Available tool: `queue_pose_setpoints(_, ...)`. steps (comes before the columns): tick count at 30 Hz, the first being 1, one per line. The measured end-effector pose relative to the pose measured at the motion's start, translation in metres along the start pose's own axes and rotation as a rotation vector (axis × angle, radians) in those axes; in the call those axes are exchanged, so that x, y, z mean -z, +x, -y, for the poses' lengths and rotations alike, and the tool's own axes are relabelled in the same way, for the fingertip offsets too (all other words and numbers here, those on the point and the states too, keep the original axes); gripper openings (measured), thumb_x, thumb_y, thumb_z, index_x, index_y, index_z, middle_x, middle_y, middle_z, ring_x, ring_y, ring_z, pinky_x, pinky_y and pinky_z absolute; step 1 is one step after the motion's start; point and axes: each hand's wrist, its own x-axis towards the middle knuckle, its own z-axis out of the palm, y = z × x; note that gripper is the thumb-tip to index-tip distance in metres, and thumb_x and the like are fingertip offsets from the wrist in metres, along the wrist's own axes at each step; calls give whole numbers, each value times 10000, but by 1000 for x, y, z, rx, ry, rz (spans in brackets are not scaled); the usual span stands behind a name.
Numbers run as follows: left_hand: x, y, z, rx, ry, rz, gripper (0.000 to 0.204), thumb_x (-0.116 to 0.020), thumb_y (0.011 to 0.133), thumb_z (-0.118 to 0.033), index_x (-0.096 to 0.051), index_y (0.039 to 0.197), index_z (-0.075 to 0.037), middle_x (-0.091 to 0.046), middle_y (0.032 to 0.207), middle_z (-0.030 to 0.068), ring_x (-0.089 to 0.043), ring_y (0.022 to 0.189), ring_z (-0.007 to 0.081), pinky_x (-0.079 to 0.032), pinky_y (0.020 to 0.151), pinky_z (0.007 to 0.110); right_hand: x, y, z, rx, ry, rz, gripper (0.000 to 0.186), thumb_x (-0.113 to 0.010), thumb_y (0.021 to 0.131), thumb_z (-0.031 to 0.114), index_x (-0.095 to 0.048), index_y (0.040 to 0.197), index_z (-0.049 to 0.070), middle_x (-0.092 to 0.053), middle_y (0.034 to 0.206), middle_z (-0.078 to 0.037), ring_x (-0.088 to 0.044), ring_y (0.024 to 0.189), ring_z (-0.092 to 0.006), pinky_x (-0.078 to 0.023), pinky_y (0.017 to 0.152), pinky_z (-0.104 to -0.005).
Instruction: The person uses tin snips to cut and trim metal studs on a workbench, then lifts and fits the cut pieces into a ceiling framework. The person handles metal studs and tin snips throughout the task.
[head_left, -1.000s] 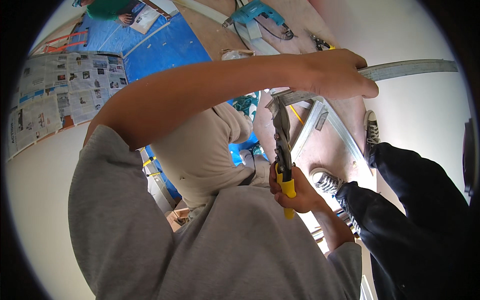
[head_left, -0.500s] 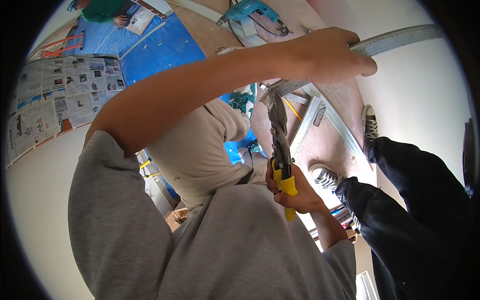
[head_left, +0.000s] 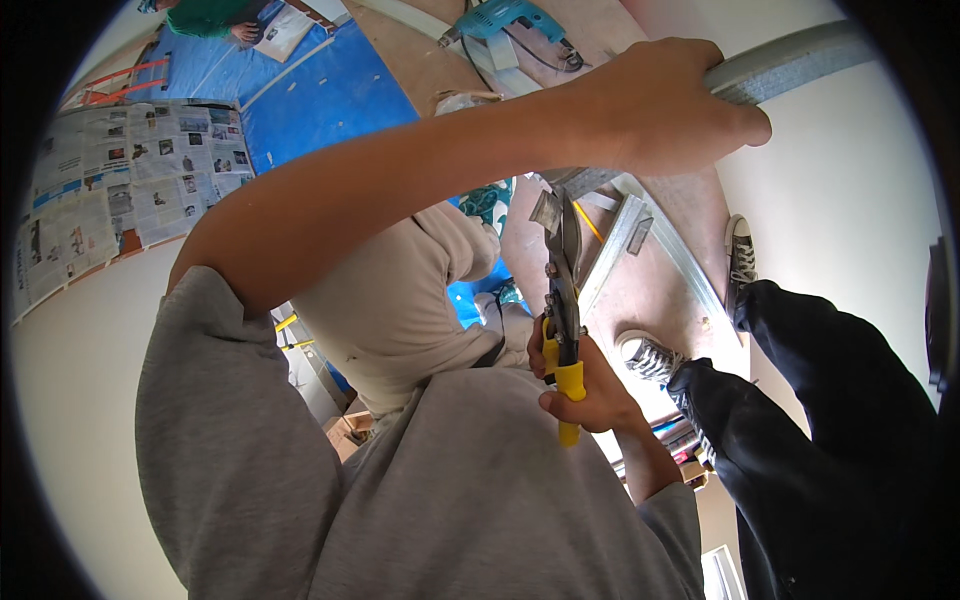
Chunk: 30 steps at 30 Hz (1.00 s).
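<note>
My left hand (head_left: 665,105) reaches across from the left, closed round a grey metal channel (head_left: 790,68) that runs off to the upper right. The channel's other end shows below my wrist, just behind the jaws of the tin snips (head_left: 562,265). Those snips have yellow handles and stand upright in my right hand (head_left: 597,390), its fingers wrapped round the grips. A small flat piece of grey metal (head_left: 546,212) sits at the jaw tips; whether it is cut loose cannot be made out.
A teal power drill (head_left: 510,22) with a black cable lies on the board floor. More metal channels (head_left: 615,250) lie beyond the snips. Someone in black trousers (head_left: 815,400) stands at right. Blue sheeting (head_left: 325,110) and a person in a green top (head_left: 200,17) are upper left.
The snips have shifted slightly down and turned more upright, their jaws drawing away from the channel's end. My left hand and the channel have moved slightly right.
</note>
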Motion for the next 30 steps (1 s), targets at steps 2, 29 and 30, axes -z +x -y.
queue_pose_setpoints(2, -1, 1, 1, -22, 13, -40, 646, -667, 818, -449, -675, 1123, 120, -711, 999, 281, -719, 907, 369, -550, 866, 396, 3, -2, 1, -88, 15, 2, 480, -713, 682, 185, -468, 1081, 75, -471, 906, -25, -483, 833, -149, -433, 762, -331)
queue_pose_setpoints(29, -5, 7, 14, 111, -138, 138, 525, -658, 802, -378, -681, 1038, 91, -681, 906, 209, -656, 875, 294, -505, 821, 399, 22, 1, -10, -66, -14, 105, 397, -653, 693, 103, -445, 1030, 72, -478, 818, 4, -463, 726, -100, -423, 669, -290)
queue_pose_setpoints(30, -5, 7, 13, 99, -142, 125, 501, -657, 813, -375, -688, 1056, 61, -669, 880, 161, -625, 806, 243, -489, 754, 369, 23, 1, -10, -70, -18, 106, 399, -655, 694, 104, -446, 1033, 74, -477, 818, 6, -463, 726, -98, -425, 669, -289)
